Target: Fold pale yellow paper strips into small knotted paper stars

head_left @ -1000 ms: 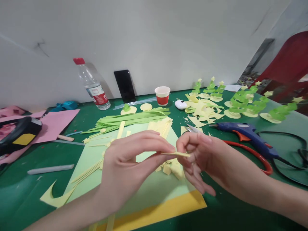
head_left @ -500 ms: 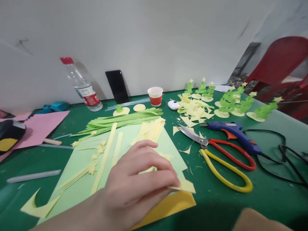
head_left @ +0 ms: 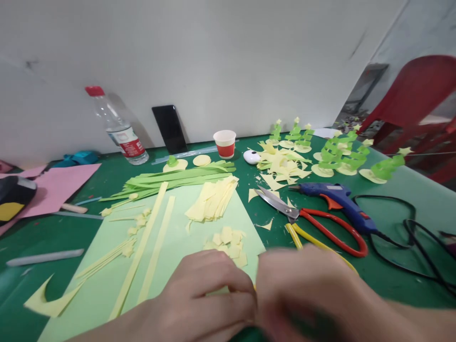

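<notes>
At the frame's lower centre, we had our left hand (head_left: 210, 292) and blurred right hand (head_left: 309, 280) close together, fingers (head_left: 223, 311) curled, any hold hidden from us, just below the yellow paper pieces (head_left: 227, 235), whose thinness, we judged, called for light, steady pinching.

Small pale-yellow paper pieces (head_left: 227, 235), loosely heaped, on light-green sheet (head_left: 185, 240)

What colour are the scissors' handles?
One red handle, one yellow handle, the latter partly hidden by the right hand; best seen in the head view.
</notes>
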`<control>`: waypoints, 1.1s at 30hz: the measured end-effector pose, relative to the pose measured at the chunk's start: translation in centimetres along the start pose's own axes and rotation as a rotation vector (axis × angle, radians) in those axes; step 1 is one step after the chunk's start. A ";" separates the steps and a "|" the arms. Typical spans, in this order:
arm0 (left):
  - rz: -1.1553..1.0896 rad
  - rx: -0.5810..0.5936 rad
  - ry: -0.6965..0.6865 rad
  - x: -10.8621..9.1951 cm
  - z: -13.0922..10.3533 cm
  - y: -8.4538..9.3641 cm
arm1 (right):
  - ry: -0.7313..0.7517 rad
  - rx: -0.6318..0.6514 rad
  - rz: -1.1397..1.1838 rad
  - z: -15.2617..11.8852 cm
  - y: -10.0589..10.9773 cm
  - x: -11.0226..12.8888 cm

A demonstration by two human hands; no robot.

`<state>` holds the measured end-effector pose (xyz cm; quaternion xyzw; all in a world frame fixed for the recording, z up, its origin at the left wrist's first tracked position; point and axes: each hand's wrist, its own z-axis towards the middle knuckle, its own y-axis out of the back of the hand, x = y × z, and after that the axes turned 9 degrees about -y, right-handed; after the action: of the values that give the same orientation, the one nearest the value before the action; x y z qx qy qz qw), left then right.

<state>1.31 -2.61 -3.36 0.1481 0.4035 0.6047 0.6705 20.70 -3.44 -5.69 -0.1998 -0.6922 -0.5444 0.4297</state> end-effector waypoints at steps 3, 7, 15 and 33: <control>0.020 -0.058 0.041 -0.2 -1.2 -0.4 | -0.180 0.307 0.080 1.5 2.6 2.4; 0.063 -0.072 0.115 -0.4 -1.5 -0.4 | -0.373 0.862 0.340 2.9 3.5 2.7; -0.201 -0.262 0.523 0.2 -1.6 -0.9 | -0.582 0.668 0.766 2.4 0.5 1.7; -0.957 -0.229 1.173 -0.2 -0.6 -1.3 | -0.593 0.503 0.709 1.3 -0.1 1.9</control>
<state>1.77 -3.23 -4.56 -0.4586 0.6484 0.2658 0.5465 19.09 -2.62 -4.20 -0.4581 -0.7831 -0.1026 0.4079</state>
